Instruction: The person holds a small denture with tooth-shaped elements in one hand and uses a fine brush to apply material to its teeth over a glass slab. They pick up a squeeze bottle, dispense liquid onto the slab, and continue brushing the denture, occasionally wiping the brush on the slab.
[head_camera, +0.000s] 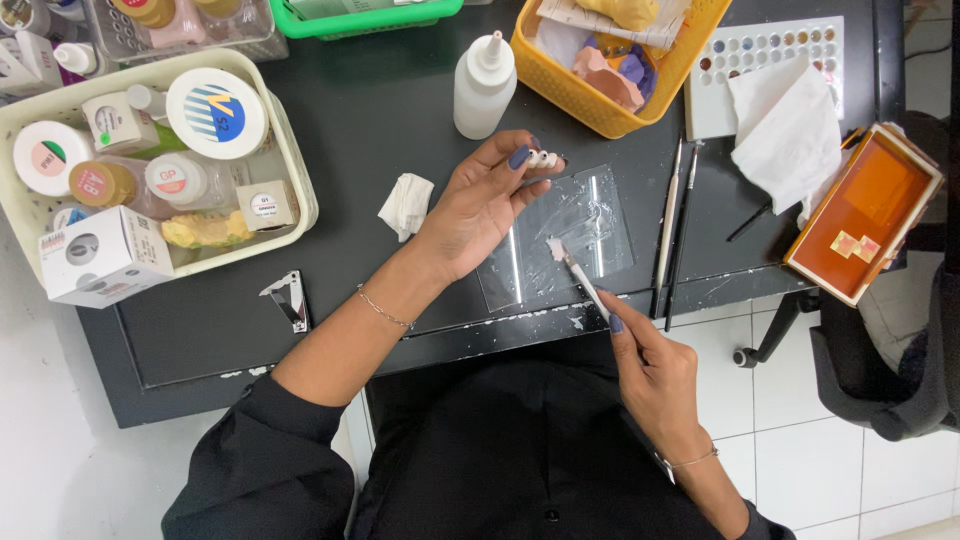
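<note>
The left hand (480, 205) reaches over the dark table (380, 110) with its fingers pinched narrow on a small row of white teeth (543, 158). The teeth sit at the fingertips, between the thumb below and the forefinger above, and stick out to the right past the blue nails. They hang above the upper left corner of a clear glass slab (575, 235) smeared with white paste; whether they touch it cannot be told.

The right hand (655, 375) is lower, off the table's front edge, its fingers closed on the handle of a thin brush (580, 275). The brush slants up and left from the fingers, and its white tip lies over the middle of the slab, below the teeth and apart from them.

Just left of the left hand lies a crumpled tissue (406, 205). A white squeeze bottle (484, 85) stands above the hand, beside a yellow basket (600, 105). Two more brushes (675, 230) lie right of the slab. A cream basket (295, 180) of jars sits at far left, an orange box (865, 210) at far right.
</note>
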